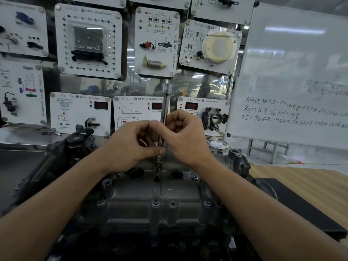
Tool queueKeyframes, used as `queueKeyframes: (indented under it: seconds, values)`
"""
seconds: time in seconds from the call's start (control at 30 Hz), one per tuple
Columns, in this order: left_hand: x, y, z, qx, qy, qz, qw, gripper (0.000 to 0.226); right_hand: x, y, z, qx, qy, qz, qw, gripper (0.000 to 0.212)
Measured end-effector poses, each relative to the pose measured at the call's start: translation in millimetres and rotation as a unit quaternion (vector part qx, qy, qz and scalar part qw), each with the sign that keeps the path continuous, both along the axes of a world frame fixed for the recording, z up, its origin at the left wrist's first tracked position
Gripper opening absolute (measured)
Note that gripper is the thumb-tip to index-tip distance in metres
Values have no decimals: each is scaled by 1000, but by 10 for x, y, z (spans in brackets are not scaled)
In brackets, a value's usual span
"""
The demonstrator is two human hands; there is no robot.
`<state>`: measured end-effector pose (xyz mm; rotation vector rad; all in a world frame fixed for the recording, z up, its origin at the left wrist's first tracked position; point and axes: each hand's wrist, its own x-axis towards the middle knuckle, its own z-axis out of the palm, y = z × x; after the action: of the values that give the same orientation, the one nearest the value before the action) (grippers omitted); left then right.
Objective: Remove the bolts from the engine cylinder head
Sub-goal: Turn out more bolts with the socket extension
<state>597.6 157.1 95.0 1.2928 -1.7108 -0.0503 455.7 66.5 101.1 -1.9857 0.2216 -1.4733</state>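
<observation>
Both hands pinch the upright extension bar (165,102), left hand (131,146) at its nine o'clock, right hand (185,138) at three, with the socket (157,166) seated mid cylinder head (131,196); we judge we are loosening a hidden bolt, which next calls for steady finger twisting and a straight lift.

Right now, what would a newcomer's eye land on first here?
Dead centre, the left hand and right hand pinch a tall upright socket bar, whose lower end sits on the grey cylinder head in front of the person. Behind, white panels carrying car parts cover the wall. A whiteboard with handwriting stands at the right.
</observation>
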Motion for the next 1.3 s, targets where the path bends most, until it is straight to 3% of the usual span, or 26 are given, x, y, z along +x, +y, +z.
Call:
queueKeyframes:
  seconds: [0.13,0.27,0.4,0.67,0.77,0.87,1.0,1.1,1.2,1.3]
  values:
    - [24,-4,5,39,29,-61,997,33,-6,6,1,-20,11,15,1000,18]
    - [27,9,9,91,26,-96,991,22,-32,41,0,-33,23,44,998,29]
    - [17,-6,2,72,10,-44,996,9,-27,52,6,-26,14,44,999,31]
    - [20,-43,-15,-7,-50,28,998,20,-6,16,-1,-24,38,21,999,18]
    - [16,-35,-1,46,-8,-46,998,31,-21,27,-9,-24,44,55,997,22]
    - [14,-5,7,81,18,-81,993,17,-36,37,-11,-16,47,76,996,23]
    - [-47,1,21,40,-31,-39,998,10,-22,69,-8,-18,48,76,996,17]
    - [-108,-8,58,3,-71,-2,997,29,-9,61,-1,-8,30,57,998,10]
    - [-120,-34,57,5,-101,55,993,9,-15,31,20,26,8,54,998,11]
    - [-76,-56,19,16,-125,85,988,36,-20,1,24,24,15,35,999,15]
